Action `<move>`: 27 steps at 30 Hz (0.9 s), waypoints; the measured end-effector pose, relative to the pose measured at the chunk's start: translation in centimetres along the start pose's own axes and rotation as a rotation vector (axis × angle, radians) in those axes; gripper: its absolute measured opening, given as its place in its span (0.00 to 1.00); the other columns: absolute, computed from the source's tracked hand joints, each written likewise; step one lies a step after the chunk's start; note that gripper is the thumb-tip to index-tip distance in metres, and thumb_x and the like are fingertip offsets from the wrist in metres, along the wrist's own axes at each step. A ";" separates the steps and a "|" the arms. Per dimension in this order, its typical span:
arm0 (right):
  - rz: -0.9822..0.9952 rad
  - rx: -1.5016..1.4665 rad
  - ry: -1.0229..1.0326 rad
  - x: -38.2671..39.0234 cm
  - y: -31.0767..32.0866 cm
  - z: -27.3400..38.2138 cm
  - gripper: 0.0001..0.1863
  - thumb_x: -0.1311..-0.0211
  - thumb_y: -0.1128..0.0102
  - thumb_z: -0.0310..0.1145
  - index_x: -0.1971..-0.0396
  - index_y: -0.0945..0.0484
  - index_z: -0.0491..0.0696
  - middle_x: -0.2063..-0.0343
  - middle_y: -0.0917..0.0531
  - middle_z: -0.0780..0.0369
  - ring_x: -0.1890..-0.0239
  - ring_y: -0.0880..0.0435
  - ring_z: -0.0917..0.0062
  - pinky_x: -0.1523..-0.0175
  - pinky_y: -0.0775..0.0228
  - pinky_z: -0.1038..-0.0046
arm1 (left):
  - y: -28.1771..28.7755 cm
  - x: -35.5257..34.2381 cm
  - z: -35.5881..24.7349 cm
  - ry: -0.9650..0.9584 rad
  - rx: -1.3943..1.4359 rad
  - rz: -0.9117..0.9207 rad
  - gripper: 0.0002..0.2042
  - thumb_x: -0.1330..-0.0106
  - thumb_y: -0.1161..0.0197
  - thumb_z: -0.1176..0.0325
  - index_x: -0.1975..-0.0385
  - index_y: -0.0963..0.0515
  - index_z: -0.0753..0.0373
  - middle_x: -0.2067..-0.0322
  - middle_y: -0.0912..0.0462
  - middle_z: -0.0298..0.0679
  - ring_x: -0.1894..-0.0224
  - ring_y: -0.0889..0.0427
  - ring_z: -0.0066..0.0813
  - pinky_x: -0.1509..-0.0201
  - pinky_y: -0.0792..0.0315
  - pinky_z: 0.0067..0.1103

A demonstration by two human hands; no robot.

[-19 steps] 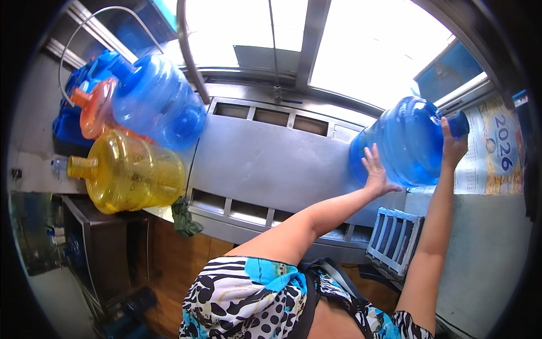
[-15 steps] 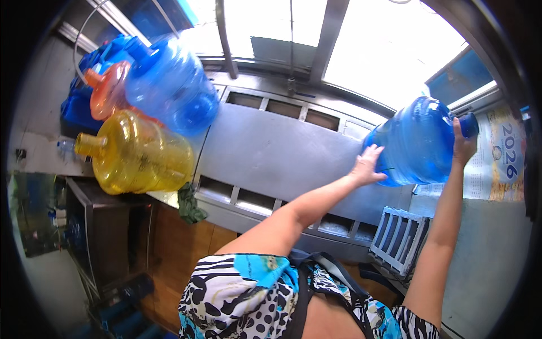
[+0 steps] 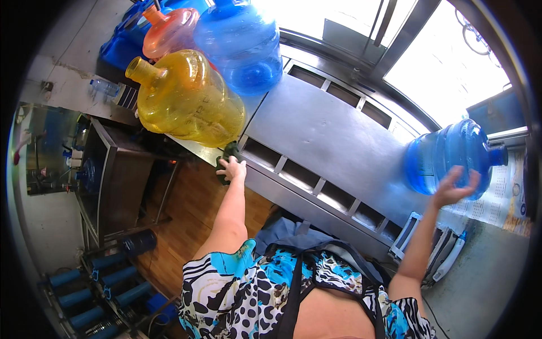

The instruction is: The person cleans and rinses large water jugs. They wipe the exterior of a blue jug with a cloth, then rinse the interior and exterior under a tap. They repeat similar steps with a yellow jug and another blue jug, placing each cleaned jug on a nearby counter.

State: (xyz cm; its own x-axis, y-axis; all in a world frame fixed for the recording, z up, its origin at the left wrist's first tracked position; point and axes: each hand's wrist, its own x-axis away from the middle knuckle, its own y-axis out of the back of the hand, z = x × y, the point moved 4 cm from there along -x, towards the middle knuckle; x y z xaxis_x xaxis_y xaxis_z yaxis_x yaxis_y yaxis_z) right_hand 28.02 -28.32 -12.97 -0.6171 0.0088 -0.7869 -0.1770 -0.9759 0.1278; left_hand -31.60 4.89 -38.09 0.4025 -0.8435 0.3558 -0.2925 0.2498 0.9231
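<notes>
At the front edge of the metal counter, my left hand [image 3: 231,168] has its fingers curled over a crumpled dark green cloth [image 3: 230,150], partly covering it. Just above the cloth stands a yellow translucent water jug [image 3: 192,99]. My right hand [image 3: 456,187] is raised at the counter's right end, its fingers apart and nothing in it. Behind that hand is a blue water jug [image 3: 446,155] with a blue cap; whether the fingers still brush it I cannot tell.
A large blue jug [image 3: 240,51] and an orange jug [image 3: 172,34] stand at the far left. The metal counter [image 3: 322,124] has rectangular slots along both edges. A grey plastic rack [image 3: 406,237] sits at lower right. Blue rollers [image 3: 118,275] lie at lower left.
My left hand has left the blue jug at right and come across to the green cloth. My right hand has let go of the jug's neck and dropped lower. The view has shifted.
</notes>
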 end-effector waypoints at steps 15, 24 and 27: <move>0.965 -1.377 -1.987 31.8 -12.2 16.1 0.19 0.36 0.43 0.41 0.51 0.21 0.46 0.57 0.15 0.54 0.58 0.13 0.64 0.51 0.18 0.59 | 6.1 23.7 -11.4 -1.614 -0.004 0.482 0.26 0.42 0.29 0.51 0.43 0.25 0.45 0.26 0.50 0.54 0.24 0.62 0.68 0.31 0.60 0.65; 1.272 0.354 -0.694 19.9 -9.7 10.7 0.27 0.32 0.49 0.52 0.43 0.22 0.50 0.32 0.42 0.41 0.31 0.39 0.53 0.34 0.44 0.45 | 7.5 14.8 -8.3 -1.404 0.175 0.605 0.34 0.41 0.30 0.51 0.35 0.31 0.54 0.32 0.40 0.64 0.28 0.47 0.69 0.27 0.46 0.49; 1.346 0.580 -0.344 22.8 -9.8 10.4 0.32 0.33 0.53 0.64 0.36 0.26 0.64 0.23 0.68 0.49 0.23 0.75 0.47 0.30 0.76 0.29 | 7.7 11.9 -7.3 -1.351 0.092 0.579 0.33 0.41 0.30 0.53 0.36 0.30 0.56 0.33 0.37 0.62 0.29 0.43 0.67 0.28 0.42 0.46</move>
State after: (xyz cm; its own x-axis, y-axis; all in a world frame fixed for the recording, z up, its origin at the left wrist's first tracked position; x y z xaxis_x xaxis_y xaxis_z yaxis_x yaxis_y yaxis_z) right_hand 7.74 -16.29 -25.92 -0.6908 -0.6687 0.2750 0.4326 -0.0775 0.8982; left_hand -22.73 0.26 -25.67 -0.8697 -0.4455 0.2126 -0.2007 0.7126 0.6723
